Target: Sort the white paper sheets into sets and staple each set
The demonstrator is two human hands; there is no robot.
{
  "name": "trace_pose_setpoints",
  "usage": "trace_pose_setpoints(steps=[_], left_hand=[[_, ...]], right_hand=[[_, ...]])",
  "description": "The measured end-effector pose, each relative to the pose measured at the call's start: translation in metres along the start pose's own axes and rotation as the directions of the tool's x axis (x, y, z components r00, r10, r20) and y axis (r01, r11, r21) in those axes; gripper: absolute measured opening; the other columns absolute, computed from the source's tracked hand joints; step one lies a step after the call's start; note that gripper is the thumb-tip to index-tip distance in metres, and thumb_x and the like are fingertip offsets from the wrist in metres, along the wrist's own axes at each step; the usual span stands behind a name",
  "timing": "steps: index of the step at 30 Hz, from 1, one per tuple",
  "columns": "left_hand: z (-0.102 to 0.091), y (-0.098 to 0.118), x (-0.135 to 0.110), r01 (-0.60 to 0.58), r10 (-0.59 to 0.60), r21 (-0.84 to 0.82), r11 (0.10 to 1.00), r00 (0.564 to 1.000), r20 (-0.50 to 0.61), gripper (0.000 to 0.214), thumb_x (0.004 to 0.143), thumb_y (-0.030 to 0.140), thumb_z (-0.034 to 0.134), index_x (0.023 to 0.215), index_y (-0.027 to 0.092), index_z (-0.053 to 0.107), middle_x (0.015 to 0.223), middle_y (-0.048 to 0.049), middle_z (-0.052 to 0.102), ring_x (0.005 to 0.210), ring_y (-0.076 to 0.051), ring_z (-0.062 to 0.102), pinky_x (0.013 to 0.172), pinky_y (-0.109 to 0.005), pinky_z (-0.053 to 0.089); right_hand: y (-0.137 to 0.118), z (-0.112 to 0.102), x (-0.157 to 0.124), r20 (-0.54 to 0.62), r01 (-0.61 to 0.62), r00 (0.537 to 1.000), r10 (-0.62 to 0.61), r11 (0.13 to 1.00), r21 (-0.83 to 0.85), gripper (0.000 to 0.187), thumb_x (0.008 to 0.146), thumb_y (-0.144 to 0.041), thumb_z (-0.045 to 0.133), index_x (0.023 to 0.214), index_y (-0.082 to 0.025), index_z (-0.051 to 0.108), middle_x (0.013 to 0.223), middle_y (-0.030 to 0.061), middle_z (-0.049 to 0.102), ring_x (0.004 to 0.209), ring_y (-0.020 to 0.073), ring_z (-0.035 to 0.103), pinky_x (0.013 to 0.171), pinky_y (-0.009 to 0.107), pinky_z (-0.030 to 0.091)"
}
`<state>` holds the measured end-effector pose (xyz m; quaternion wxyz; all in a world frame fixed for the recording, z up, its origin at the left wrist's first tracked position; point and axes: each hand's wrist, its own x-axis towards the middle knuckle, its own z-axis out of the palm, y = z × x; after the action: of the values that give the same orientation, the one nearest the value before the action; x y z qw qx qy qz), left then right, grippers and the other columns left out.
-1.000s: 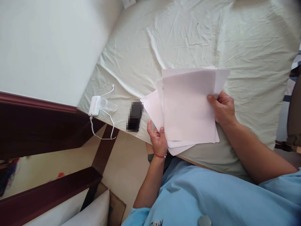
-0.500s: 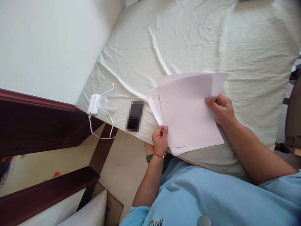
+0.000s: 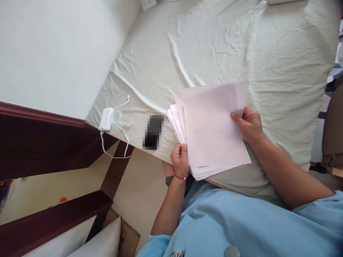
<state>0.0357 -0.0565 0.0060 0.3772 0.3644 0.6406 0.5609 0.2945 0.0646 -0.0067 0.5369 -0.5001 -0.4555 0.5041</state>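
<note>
Paper sheets (image 3: 211,132): left hand (image 3: 180,160) pinches lower left corner, right hand (image 3: 248,125) clamps right edge, thumb on top. Stack sits near edge of pale green bedsheet (image 3: 214,43). Left edges fanned. Likely squaring stack; calls for nudging edges flush. Dark blurred phone (image 3: 153,131) just left.

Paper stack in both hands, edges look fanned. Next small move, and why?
Probably nudge the splayed sheets inward with the left hand to square the paper stack. Its left edges step out unevenly and bottom edges do not line up, while the right hand pinches the opposite side and could act as a stop.
</note>
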Motion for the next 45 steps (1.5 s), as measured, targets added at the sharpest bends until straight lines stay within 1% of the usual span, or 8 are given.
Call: trace_pose_setpoints(steps=[7, 15, 20, 24, 28, 34, 39, 45], left_hand=[[0.001, 0.0, 0.0, 0.028, -0.028, -0.101, 0.995, 1.0, 0.008, 0.043, 0.092, 0.059, 0.07, 0.076, 0.021, 0.056, 0.07, 0.0028, 0.051, 0.067, -0.012, 0.047, 0.066, -0.023, 0.044], [0.0, -0.004, 0.002, -0.029, 0.029, 0.012, 1.0, 0.999, -0.023, 0.048, 0.095, 0.065, 0.064, 0.077, 0.022, 0.051, 0.072, 0.0034, 0.048, 0.068, -0.013, 0.043, 0.064, -0.024, 0.04], [0.0, -0.002, 0.002, -0.082, 0.085, 0.078, 0.994, 0.996, -0.039, 0.049, 0.097, 0.065, 0.061, 0.077, 0.022, 0.051, 0.072, 0.0038, 0.048, 0.069, -0.013, 0.043, 0.065, -0.024, 0.04], [0.0, -0.001, 0.003, -0.095, 0.101, 0.138, 0.986, 0.994, -0.036, 0.047, 0.097, 0.064, 0.061, 0.08, 0.021, 0.055, 0.073, 0.0029, 0.054, 0.071, -0.013, 0.05, 0.067, -0.024, 0.043], [0.003, -0.003, 0.004, -0.106, 0.111, 0.083, 0.991, 0.993, -0.047, 0.045, 0.094, 0.065, 0.067, 0.104, 0.022, 0.059, 0.088, -0.0019, 0.069, 0.082, -0.017, 0.066, 0.077, -0.028, 0.053], [0.005, -0.005, 0.002, -0.079, 0.079, 0.01, 0.997, 0.997, 0.0, 0.059, 0.094, 0.059, 0.069, 0.135, 0.026, 0.042, 0.097, -0.0055, 0.075, 0.086, -0.021, 0.076, 0.078, -0.034, 0.06], [0.004, -0.006, 0.002, -0.124, 0.124, 0.017, 0.992, 0.992, -0.01, 0.051, 0.097, 0.054, 0.068, 0.132, 0.025, 0.045, 0.092, -0.0031, 0.074, 0.082, -0.018, 0.074, 0.076, -0.031, 0.059], [0.001, 0.0, 0.003, -0.161, 0.159, 0.246, 0.956, 0.987, 0.03, 0.027, 0.098, 0.046, 0.063, 0.1, 0.02, 0.07, 0.092, -0.0049, 0.076, 0.086, -0.018, 0.072, 0.08, -0.029, 0.055]], right_hand=[[-0.003, 0.002, 0.0, -0.032, -0.017, 0.999, 0.02, 0.995, 0.096, 0.03, 0.082, -0.047, 0.082, 0.104, -0.029, 0.072, 0.099, 0.0029, 0.077, 0.089, 0.0252, 0.073, 0.077, 0.039, 0.063], [-0.012, 0.008, 0.001, -0.143, 0.036, 0.99, -0.014, 0.988, 0.151, 0.032, 0.078, -0.046, 0.083, 0.102, -0.03, 0.07, 0.108, 0.0047, 0.079, 0.103, 0.0281, 0.075, 0.091, 0.043, 0.063], [-0.015, 0.004, 0.007, -0.197, 0.006, 0.978, 0.066, 0.938, 0.347, 0.037, 0.065, -0.032, 0.09, 0.098, -0.027, 0.074, 0.103, 0.0032, 0.081, 0.097, 0.0251, 0.076, 0.091, 0.039, 0.063], [-0.019, -0.001, 0.011, -0.143, -0.051, 0.977, 0.156, 0.829, 0.557, 0.039, 0.058, -0.021, 0.091, 0.093, -0.021, 0.073, 0.096, 0.0039, 0.082, 0.097, 0.0268, 0.078, 0.094, 0.041, 0.065], [-0.024, -0.003, 0.012, -0.052, -0.112, 0.98, 0.192, 0.751, 0.651, 0.036, 0.06, -0.017, 0.088, 0.089, -0.024, 0.068, 0.099, 0.0017, 0.083, 0.103, 0.0257, 0.078, 0.097, 0.041, 0.065], [-0.025, -0.003, 0.011, -0.043, -0.141, 0.974, 0.22, 0.749, 0.647, 0.037, 0.06, -0.017, 0.089, 0.091, -0.024, 0.069, 0.096, -0.0004, 0.084, 0.09, 0.0222, 0.079, 0.096, 0.038, 0.066], [-0.024, -0.003, 0.012, -0.05, -0.128, 0.976, 0.211, 0.745, 0.655, 0.037, 0.059, -0.016, 0.089, 0.088, -0.025, 0.068, 0.097, -0.0018, 0.083, 0.095, 0.0227, 0.078, 0.098, 0.038, 0.064], [-0.022, -0.002, 0.012, -0.05, -0.128, 0.979, 0.199, 0.782, 0.61, 0.037, 0.058, -0.019, 0.091, 0.085, -0.027, 0.068, 0.101, -0.0007, 0.083, 0.107, 0.0252, 0.076, 0.1, 0.041, 0.063]])
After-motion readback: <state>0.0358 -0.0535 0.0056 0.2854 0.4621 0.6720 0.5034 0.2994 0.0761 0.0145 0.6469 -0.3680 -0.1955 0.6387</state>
